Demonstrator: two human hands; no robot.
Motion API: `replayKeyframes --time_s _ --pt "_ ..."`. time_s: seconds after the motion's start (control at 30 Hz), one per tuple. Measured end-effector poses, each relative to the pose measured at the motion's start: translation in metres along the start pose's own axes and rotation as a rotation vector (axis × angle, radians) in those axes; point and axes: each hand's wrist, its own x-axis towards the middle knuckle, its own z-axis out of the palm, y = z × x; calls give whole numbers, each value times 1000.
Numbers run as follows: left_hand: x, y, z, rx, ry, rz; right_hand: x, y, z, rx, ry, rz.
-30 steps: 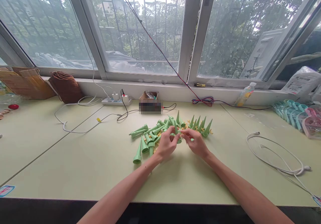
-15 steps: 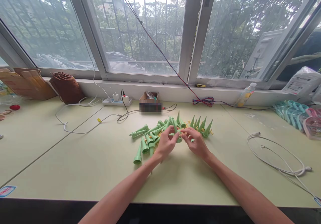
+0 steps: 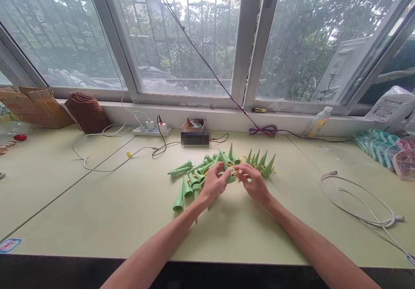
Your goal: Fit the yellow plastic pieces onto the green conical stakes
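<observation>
My left hand [image 3: 215, 182] is closed around a green plastic cone-shaped spike [image 3: 226, 161], its point upward and its wide ribbed end low. At the side of that spike, my right hand [image 3: 254, 182] pinches a small yellow piece [image 3: 236, 172], mostly covered by the fingertips. Left of my hands lies a loose pile of similar green spikes [image 3: 187, 188], some with yellow bits among them. Several more green spikes [image 3: 268, 166] with yellow pieces stand upright to the right, behind my right hand.
Behind the pile sit a small open cardboard box [image 3: 193, 124] and a power strip [image 3: 151, 131] with cables. A coiled white cable [image 3: 356, 217] lies at right, near teal and pink wrapped items [image 3: 381, 148]. A bottle [image 3: 319, 122] leans by the sill. A brown bundle [image 3: 87, 112] is at left.
Both hands stay in nearly the same place on the spike and yellow piece. The right fingers have shifted slightly; the pile looks unchanged.
</observation>
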Motion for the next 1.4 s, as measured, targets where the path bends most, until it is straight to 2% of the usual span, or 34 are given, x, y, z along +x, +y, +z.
replayKeyframes --time_s 0.27,0.6,0.87,1.1,1.4 --pt "2 -8 -1 72 -11 50 0 2 1 -52 19 30" --pt "0 -9 1 294 -19 242 -1 3 0 -69 29 90" --pt "0 -9 2 414 -5 325 0 0 0 -67 34 118" --pt "-1 -8 3 355 -15 286 -2 0 1 -69 26 119" --pt "2 -6 1 47 13 63 -1 -2 0 -57 4 15"
